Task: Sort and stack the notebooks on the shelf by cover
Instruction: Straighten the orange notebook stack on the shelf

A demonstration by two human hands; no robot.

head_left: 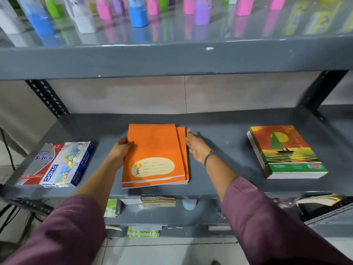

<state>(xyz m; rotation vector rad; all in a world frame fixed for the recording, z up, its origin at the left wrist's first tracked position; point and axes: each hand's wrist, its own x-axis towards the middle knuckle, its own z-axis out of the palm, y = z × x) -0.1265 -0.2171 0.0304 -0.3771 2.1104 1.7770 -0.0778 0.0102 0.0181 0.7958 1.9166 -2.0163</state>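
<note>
A stack of orange notebooks (pixel 155 155) lies in the middle of the grey shelf (pixel 219 150). The top one sits a little askew to the left of those beneath. My left hand (pixel 121 152) grips the top notebook's left edge, thumb on the cover. My right hand (pixel 196 147) is flat and open, its fingers beside the stack's right edge at the far corner; I cannot tell whether they touch. A second stack of notebooks with a sailboat-sunset cover (pixel 286 153) lies at the shelf's right.
Boxes of oil pastels (pixel 57 165) lie at the shelf's left. Coloured bottles (pixel 138 14) stand on the shelf above. Slotted metal uprights (pixel 47 97) flank the back corners. Packets and papers (pixel 157 201) sit on lower shelves.
</note>
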